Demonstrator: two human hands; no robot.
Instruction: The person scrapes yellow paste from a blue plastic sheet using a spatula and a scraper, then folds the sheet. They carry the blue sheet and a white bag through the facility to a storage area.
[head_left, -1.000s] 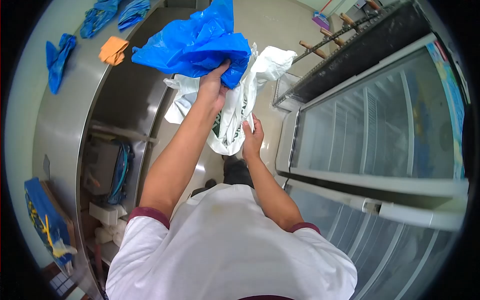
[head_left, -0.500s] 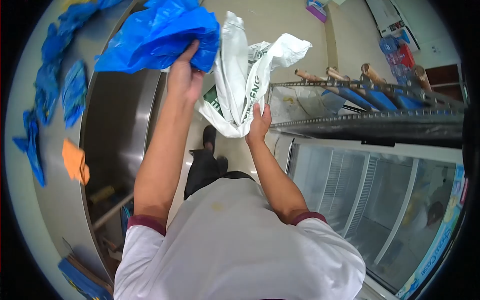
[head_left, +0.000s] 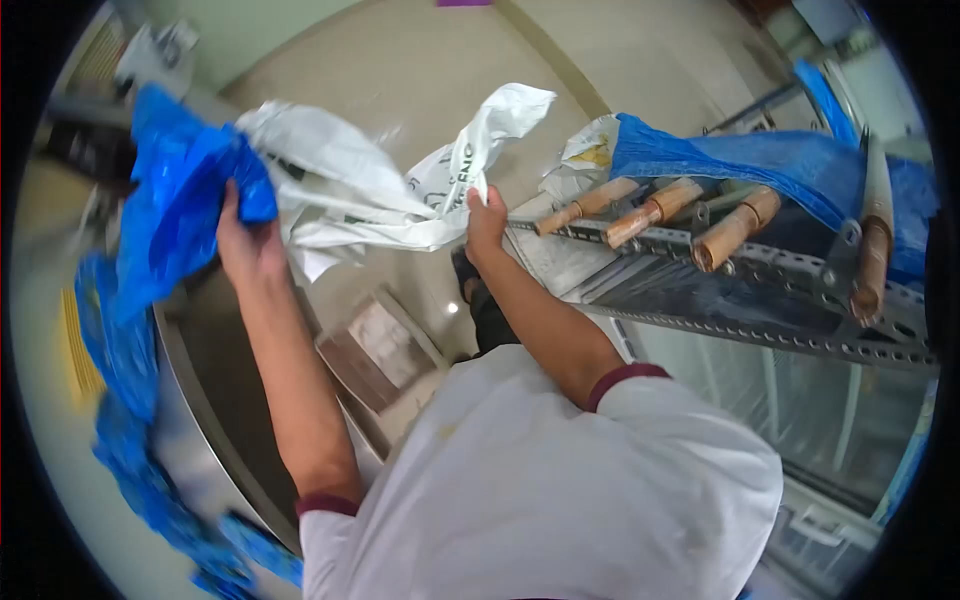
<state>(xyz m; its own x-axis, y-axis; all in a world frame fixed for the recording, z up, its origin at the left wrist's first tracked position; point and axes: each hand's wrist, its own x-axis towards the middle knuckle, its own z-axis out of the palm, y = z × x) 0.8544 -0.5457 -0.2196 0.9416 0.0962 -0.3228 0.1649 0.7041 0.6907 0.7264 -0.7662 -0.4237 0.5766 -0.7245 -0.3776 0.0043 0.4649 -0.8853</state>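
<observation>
My left hand [head_left: 252, 245] is closed on a crumpled blue plastic bag [head_left: 180, 210], held out at the left. My right hand [head_left: 487, 220] pinches a white sack [head_left: 350, 180] with dark printed letters near its narrow right end. Between the two hands the sack spreads loosely, its left part reaching close to the blue bag. Whether my left fingers also hold some of the white sack cannot be made out.
At right stands a perforated metal rack [head_left: 740, 330] with several wooden rods [head_left: 655, 212] and blue plastic sheeting [head_left: 740, 158]. More blue plastic [head_left: 120, 340] lies along the steel counter [head_left: 205, 400] at left. A box-like thing [head_left: 385, 345] is low down between them.
My view has turned toward the left. Both hands have drawn apart, stretching the white sack sideways between them. The blue bag has moved left and lower, and the rack appears nearer.
</observation>
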